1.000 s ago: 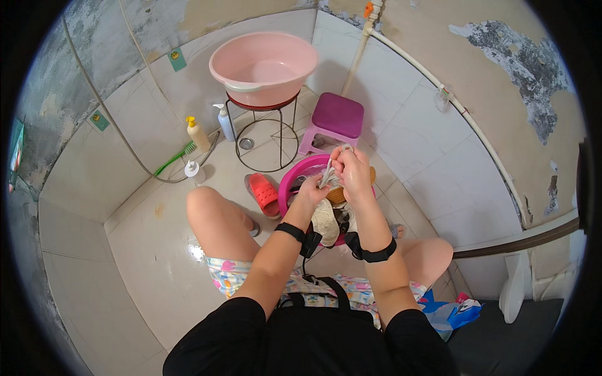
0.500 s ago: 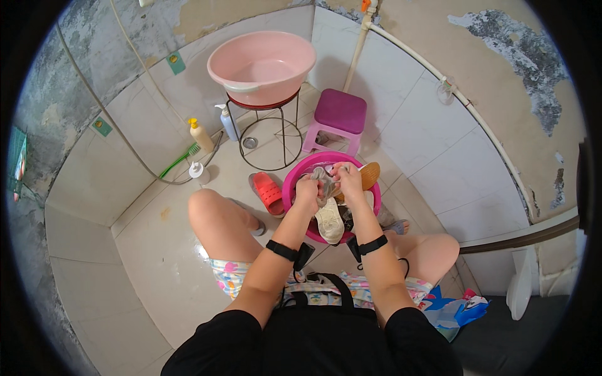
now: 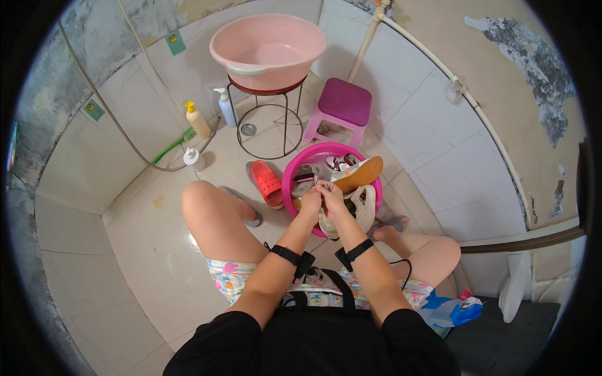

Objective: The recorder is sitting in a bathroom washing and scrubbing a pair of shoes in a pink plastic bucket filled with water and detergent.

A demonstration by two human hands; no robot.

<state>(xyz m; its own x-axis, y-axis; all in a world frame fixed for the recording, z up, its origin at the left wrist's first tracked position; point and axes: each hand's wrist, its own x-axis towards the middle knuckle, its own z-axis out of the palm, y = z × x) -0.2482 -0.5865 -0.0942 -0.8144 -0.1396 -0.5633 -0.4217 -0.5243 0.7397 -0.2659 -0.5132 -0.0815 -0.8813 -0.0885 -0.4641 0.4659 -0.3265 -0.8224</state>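
Note:
My left hand (image 3: 309,203) and my right hand (image 3: 332,196) meet over a bright pink basin (image 3: 288,188), fingers closed and pressed together. A bit of greyish material shows between the fingertips; I cannot make out what it is. Shoes fill the basin. A white shoe with a tan sole (image 3: 362,175) leans sole-up at the right. Behind it lies a maroon-and-white sneaker (image 3: 340,163). A grey shoe (image 3: 305,175) rests at the left, and an off-white shoe (image 3: 365,203) by the right rim. My hands partly hide more shoes beneath them.
A red slipper (image 3: 268,183) lies left of the basin. Behind stand a purple stool (image 3: 343,103) and a pale pink washbasin (image 3: 269,47) on a metal rack (image 3: 286,119). Pump bottles (image 3: 197,120), a green brush (image 3: 172,145) and a hose (image 3: 119,122) are along the left wall.
My hands have come closer together and lower, nearer my body. The grey material spread between them earlier is now mostly hidden. The tan-soled shoe shows more, and the view has shifted slightly.

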